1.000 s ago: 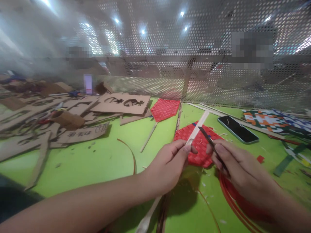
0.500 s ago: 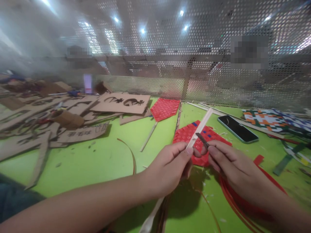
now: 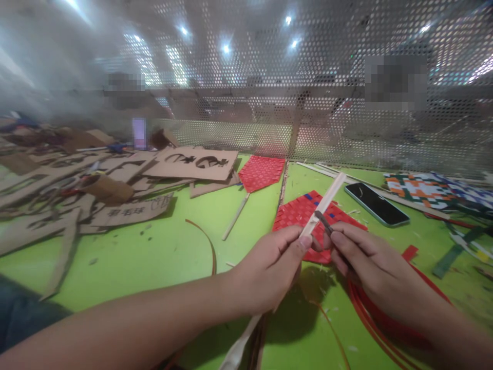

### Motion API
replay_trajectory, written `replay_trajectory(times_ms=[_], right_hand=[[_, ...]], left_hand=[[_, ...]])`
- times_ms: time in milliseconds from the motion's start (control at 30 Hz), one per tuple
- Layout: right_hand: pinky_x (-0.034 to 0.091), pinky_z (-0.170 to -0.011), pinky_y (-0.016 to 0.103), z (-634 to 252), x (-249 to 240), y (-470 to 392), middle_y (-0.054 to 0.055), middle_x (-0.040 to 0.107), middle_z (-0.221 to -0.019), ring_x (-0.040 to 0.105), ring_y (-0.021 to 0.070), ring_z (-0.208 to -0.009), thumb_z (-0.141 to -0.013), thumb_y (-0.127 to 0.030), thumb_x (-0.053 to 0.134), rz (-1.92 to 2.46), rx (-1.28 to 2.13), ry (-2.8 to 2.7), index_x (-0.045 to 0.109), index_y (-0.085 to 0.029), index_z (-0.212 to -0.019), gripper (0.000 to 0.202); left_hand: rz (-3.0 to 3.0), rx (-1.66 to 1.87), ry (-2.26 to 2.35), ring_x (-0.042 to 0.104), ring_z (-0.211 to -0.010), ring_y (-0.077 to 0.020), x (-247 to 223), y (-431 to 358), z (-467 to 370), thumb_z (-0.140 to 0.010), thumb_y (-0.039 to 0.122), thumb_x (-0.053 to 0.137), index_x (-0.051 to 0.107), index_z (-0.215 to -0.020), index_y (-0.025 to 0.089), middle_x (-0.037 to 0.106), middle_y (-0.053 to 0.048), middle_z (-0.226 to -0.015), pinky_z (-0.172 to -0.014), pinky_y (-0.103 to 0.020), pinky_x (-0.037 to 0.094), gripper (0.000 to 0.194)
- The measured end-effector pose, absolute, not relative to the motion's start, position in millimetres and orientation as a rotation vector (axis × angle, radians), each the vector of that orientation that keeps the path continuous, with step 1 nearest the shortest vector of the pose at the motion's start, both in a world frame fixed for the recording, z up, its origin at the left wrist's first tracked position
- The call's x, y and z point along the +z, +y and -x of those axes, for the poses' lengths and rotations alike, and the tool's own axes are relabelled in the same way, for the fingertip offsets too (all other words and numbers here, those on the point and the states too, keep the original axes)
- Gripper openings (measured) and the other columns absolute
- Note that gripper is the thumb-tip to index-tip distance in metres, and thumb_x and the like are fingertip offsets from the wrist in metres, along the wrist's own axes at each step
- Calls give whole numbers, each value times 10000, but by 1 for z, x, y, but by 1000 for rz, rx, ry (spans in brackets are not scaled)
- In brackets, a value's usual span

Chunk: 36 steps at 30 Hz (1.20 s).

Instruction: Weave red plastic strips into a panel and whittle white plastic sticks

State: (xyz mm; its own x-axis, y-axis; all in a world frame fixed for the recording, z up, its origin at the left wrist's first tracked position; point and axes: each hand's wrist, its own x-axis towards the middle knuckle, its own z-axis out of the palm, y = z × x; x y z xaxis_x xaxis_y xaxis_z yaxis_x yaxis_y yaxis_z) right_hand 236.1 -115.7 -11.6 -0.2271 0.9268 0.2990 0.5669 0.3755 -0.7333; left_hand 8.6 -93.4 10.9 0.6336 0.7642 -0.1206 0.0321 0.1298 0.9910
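Note:
My left hand point(image 3: 275, 267) is closed round a pale, flat wooden strip point(image 3: 332, 194), its upper end slanting up and to the right. Between the thumb and fingers of my right hand point(image 3: 364, 257) is a small dark knife point(image 3: 322, 221), whose blade touches the strip just above my left thumb. A notch or shaved patch shows on the strip near the blade. Behind both hands lies a red woven panel point(image 3: 292, 210) with a few blue squares, partly hidden by them. Below my left hand a pale strip end point(image 3: 241, 347) sticks out; whether it is the same piece I cannot tell.
Another red woven panel point(image 3: 262, 172) on a stick lies farther back. Cut cardboard point(image 3: 188, 163) is heaped at left. A phone point(image 3: 376, 204) and woven mats point(image 3: 419, 190) lie at right. Coiled red strips point(image 3: 370, 318) sit under my right forearm. A perforated screen point(image 3: 239, 103) stands behind.
The wooden strip and my left hand have shifted slightly right. The knife has moved a little right with it and still touches the strip.

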Motion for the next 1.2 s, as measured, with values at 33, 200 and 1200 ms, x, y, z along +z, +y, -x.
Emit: replay_trajectory(times_ms=[33, 200, 1200], right_hand=[[490, -498, 241, -236, -9, -116, -13, 622, -681, 582, 138, -563, -1141, -450, 439, 1304, 693, -1899, 611, -242, -833, 409], [484, -514, 244, -237, -6, -116, -13, 608, -680, 561, 136, -576, -1134, -477, 451, 1311, 796, -1853, 625, -242, -822, 427], [545, -549, 210, -250, 9, -119, -20, 684, -709, 623, 132, -587, -1097, -411, 576, 1148, 556, -1769, 743, -303, -1134, 202]], left_hand=[[-1361, 620, 737, 365, -415, -73, 11, -93, -8, -1107, 548, 464, 614, -1025, 216, 432, 102, -532, -411, -186, 295, 374], [-1392, 642, 720, 363, -434, -74, 10, -92, -8, -1108, 519, 479, 613, -980, 206, 437, 94, -540, -433, -197, 297, 364], [-1052, 474, 522, 254, -337, -43, 8, -98, -5, -1076, 472, 554, 551, -769, 199, 398, 108, -475, -312, -117, 251, 411]])
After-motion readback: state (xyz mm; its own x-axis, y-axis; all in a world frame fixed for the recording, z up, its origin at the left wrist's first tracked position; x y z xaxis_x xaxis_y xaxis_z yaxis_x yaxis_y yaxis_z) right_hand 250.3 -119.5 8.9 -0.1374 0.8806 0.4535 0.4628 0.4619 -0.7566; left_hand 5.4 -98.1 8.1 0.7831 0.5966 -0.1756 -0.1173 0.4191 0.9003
